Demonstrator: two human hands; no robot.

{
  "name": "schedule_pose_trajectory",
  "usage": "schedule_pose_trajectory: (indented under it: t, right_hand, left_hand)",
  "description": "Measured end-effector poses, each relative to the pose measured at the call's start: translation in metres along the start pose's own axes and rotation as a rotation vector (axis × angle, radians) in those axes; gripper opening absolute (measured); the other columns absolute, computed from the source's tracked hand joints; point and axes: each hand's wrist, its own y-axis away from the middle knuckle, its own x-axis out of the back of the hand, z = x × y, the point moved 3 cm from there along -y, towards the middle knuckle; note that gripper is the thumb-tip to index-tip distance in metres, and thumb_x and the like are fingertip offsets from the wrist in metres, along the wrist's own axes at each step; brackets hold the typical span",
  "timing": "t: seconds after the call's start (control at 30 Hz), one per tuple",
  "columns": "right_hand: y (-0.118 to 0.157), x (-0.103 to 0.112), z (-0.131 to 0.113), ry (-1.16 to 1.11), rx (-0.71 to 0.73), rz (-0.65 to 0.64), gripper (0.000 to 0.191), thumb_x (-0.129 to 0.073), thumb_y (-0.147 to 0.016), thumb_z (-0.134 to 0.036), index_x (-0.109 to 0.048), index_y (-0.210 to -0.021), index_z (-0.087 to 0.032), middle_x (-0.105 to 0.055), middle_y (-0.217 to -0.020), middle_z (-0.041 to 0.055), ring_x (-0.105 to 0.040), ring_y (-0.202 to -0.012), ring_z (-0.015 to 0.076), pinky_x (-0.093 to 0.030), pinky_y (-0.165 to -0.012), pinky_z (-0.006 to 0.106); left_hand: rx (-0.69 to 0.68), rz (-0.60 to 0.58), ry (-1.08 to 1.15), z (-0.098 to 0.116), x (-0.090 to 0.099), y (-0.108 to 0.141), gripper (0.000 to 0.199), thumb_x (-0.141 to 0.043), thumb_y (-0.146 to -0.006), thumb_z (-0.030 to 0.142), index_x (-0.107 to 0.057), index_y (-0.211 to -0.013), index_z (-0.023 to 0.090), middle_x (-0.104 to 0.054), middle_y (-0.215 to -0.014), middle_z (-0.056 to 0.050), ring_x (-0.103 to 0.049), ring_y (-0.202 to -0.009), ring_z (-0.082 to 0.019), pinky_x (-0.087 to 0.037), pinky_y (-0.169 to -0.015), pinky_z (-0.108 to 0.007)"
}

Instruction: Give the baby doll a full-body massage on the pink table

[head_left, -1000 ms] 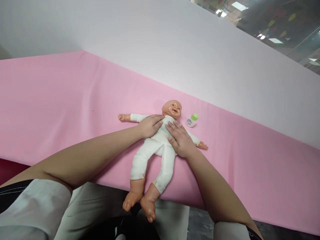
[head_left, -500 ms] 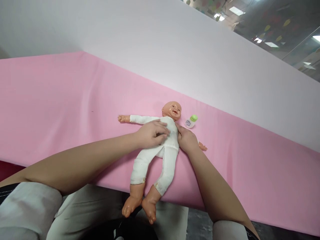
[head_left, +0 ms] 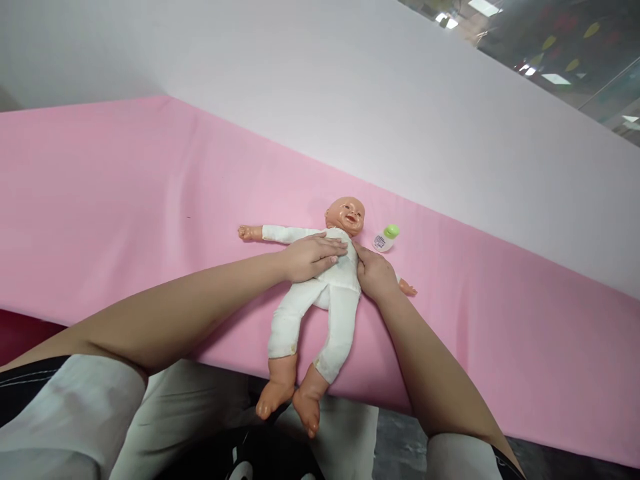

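a baby doll (head_left: pixel 345 272) with a white cloth body and a glossy tan plastic head, hands and feet is laid face up on a counter covered in smooth pink sheeting (head_left: pixel 525 320), its feet extended past the near edge. its chest is covered by the left hand (head_left: pixel 315 257), pressed flat, the grip spread. its left side is touched by the right hand (head_left: pixel 376 272), fingers bent; whether anything is gripped cannot be told. beside its head, a small whitish bottle with a lime-green cap (head_left: pixel 385 239) is placed.
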Motion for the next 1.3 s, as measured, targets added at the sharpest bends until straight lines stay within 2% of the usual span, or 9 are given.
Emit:
schedule_pose_trajectory:
  t: [0.13, 0.23, 0.43, 0.53, 0.63, 0.73, 0.9, 1.17, 1.3]
  right_hand:
    - [0.001, 0.002, -0.002, -0.032, 0.006, 0.015, 0.060, -0.042, -0.101, -0.016, -0.054, -0.158, -0.030, -0.066, -0.152, 0.0007, -0.065, -0.136, 0.0256, -0.051, -0.117, 0.042]
    - [0.002, 0.003, -0.002, -0.065, 0.027, 0.017, 0.061, -0.042, -0.101, -0.016, -0.053, -0.158, -0.033, -0.066, -0.152, -0.0012, -0.065, -0.136, 0.0251, -0.051, -0.117, 0.042]
    - [0.004, 0.001, -0.001, -0.074, 0.072, 0.163, 0.050, -0.044, -0.102, -0.021, -0.065, -0.147, -0.021, -0.069, -0.147, 0.0089, -0.063, -0.136, 0.0285, -0.049, -0.120, 0.049]
    - [0.015, 0.003, -0.019, -0.169, 0.330, 0.252, 0.044, -0.046, -0.106, -0.034, -0.071, -0.138, -0.018, -0.071, -0.142, 0.0133, -0.063, -0.136, 0.0278, -0.047, -0.122, 0.048]
    - [0.032, 0.005, -0.047, -0.319, 0.695, 0.167, 0.055, -0.050, -0.105, -0.058, -0.068, -0.141, -0.021, -0.073, -0.140, 0.0124, -0.063, -0.139, 0.0276, -0.045, -0.123, 0.048]
    - [0.043, 0.004, -0.066, -0.325, 0.826, 0.047, 0.074, -0.052, -0.097, -0.076, -0.064, -0.147, -0.023, -0.073, -0.141, 0.0120, -0.061, -0.142, 0.0300, -0.037, -0.128, 0.052]
    - [0.035, -0.005, -0.059, -0.236, 0.686, -0.067, 0.081, -0.041, -0.100, -0.081, -0.058, -0.154, -0.023, -0.058, -0.160, 0.0134, -0.045, -0.156, 0.0329, -0.024, -0.133, 0.059]
    - [0.010, -0.011, -0.025, -0.229, 0.404, 0.086, 0.061, -0.039, -0.108, -0.058, -0.057, -0.154, -0.022, -0.058, -0.160, 0.0109, -0.046, -0.156, 0.0270, -0.032, -0.132, 0.054]
    - [0.009, -0.010, -0.011, -0.142, 0.181, 0.135, 0.057, -0.045, -0.108, -0.049, -0.056, -0.154, -0.019, -0.056, -0.161, 0.0116, -0.051, -0.151, 0.0283, -0.039, -0.127, 0.049]
  left_hand:
    - [0.060, 0.073, -0.039, -0.008, 0.001, 0.000, 0.054, -0.039, -0.108, 0.039, -0.062, -0.151, 0.015, -0.053, -0.163, -0.011, -0.046, -0.155, -0.025, -0.030, -0.134, -0.046]
    - [0.213, 0.156, -0.061, -0.016, 0.004, 0.003, 0.058, -0.036, -0.107, 0.040, -0.060, -0.153, 0.014, -0.055, -0.162, -0.009, -0.048, -0.154, -0.025, -0.035, -0.132, -0.043]
    - [0.346, 0.193, -0.053, -0.029, 0.007, 0.005, 0.060, -0.037, -0.106, 0.040, -0.059, -0.154, 0.013, -0.063, -0.155, -0.008, -0.058, -0.145, -0.025, -0.041, -0.128, -0.040]
    - [0.359, 0.198, -0.061, -0.031, 0.007, 0.005, 0.061, -0.037, -0.106, 0.041, -0.059, -0.154, 0.012, -0.062, -0.155, -0.009, -0.057, -0.146, -0.025, -0.040, -0.128, -0.040]
    - [0.365, 0.192, -0.062, -0.031, 0.006, 0.005, 0.061, -0.037, -0.105, 0.042, -0.059, -0.154, 0.013, -0.063, -0.155, -0.008, -0.057, -0.146, -0.025, -0.041, -0.127, -0.039]
    - [0.365, 0.189, -0.061, -0.029, 0.007, 0.004, 0.060, -0.037, -0.105, 0.041, -0.060, -0.153, 0.013, -0.063, -0.154, -0.009, -0.058, -0.145, -0.025, -0.042, -0.126, -0.039]
    - [0.376, 0.178, -0.039, -0.027, 0.009, 0.005, 0.062, -0.038, -0.104, 0.043, -0.059, -0.154, 0.012, -0.062, -0.156, -0.009, -0.057, -0.146, -0.025, -0.041, -0.127, -0.038]
    - [0.359, 0.172, -0.071, -0.030, 0.009, 0.006, 0.063, -0.036, -0.107, 0.049, -0.059, -0.154, 0.015, -0.062, -0.156, -0.009, -0.058, -0.145, -0.025, -0.041, -0.126, -0.039]
    - [0.367, 0.125, -0.246, -0.029, 0.014, 0.009, 0.062, -0.028, -0.109, 0.048, -0.062, -0.150, 0.017, -0.066, -0.151, -0.011, -0.058, -0.144, -0.029, -0.035, -0.128, -0.049]
